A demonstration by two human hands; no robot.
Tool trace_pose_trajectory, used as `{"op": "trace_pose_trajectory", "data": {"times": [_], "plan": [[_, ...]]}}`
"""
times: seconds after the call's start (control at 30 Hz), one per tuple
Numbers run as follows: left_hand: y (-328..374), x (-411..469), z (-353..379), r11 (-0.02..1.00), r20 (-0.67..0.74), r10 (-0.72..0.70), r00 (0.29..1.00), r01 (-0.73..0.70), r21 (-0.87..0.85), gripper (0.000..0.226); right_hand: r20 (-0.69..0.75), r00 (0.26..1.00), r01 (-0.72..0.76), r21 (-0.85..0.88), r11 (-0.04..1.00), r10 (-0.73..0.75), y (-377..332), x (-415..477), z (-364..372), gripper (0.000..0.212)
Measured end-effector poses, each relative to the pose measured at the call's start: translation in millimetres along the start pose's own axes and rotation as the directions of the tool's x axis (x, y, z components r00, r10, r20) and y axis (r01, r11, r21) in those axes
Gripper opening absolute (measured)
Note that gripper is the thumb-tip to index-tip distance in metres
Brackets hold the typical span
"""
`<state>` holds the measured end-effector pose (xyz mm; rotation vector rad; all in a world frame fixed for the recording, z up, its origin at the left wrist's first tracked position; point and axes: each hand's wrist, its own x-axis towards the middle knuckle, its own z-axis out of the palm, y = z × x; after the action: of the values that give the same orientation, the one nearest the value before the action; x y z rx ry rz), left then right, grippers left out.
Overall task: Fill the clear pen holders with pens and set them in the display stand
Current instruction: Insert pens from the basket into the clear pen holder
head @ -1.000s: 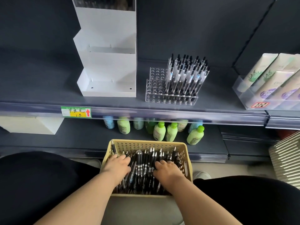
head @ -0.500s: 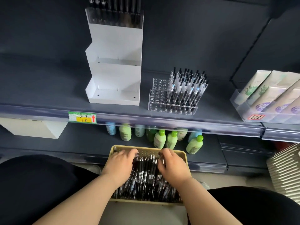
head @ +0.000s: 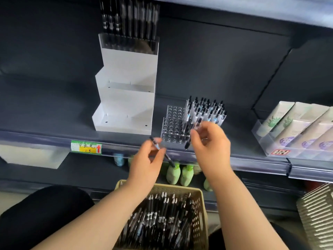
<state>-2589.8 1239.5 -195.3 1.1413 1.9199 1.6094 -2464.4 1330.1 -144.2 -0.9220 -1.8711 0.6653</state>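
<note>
Dark shelf (head: 54,121) behind; left hand (head: 146,165) pinches blurred pen (head: 169,159), right hand (head: 211,141) another pen (head: 188,142).

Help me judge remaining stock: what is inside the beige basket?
A loose pile of black pens fills the beige basket, many with silver tips pointing away. The left forearm covers its left side, and the pile hides the bottom.

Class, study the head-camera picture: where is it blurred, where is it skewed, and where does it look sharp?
Head view: motion blur smears the top-tier pens in the display stand and the pen in the left hand; wide-angle skew slants the shelf edge; pens in the basket look fairly sharp.
</note>
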Motion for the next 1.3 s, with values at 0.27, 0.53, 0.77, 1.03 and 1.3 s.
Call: {"op": "trace_pose_trajectory", "data": {"times": [0.27, 0.53, 0.77, 1.03, 1.3], "plan": [[37, 78, -9, 0.985, -0.097, 0.105, 0.990, -0.117, -0.124, 0.020, -0.081, 0.996, 0.047, 0.165, 0.985, -0.034, -21, 81, -12, 0.015], [33, 118, 16, 0.985, -0.076, 0.152, 0.986, -0.157, -0.076, 0.024, 0.047, 0.994, 0.104, -0.066, 0.992, -0.101, -6, 115, 20, 0.005], [34, 123, 12, 0.971, -0.085, 0.228, 0.970, -0.233, -0.048, 0.026, 0.124, 0.982, 0.169, -0.239, 0.956, -0.143, 8, 124, 24, 0.014], [34, 121, 7, 0.974, -0.131, 0.154, 0.979, -0.173, -0.147, 0.033, 0.121, 0.986, 0.144, -0.275, 0.951, -0.114, 12, 129, 24, 0.014], [35, 117, 3, 0.971, -0.126, 0.167, 0.978, -0.185, -0.151, 0.031, 0.124, 0.983, 0.168, -0.320, 0.932, -0.135, 8, 128, 32, 0.016]]}}
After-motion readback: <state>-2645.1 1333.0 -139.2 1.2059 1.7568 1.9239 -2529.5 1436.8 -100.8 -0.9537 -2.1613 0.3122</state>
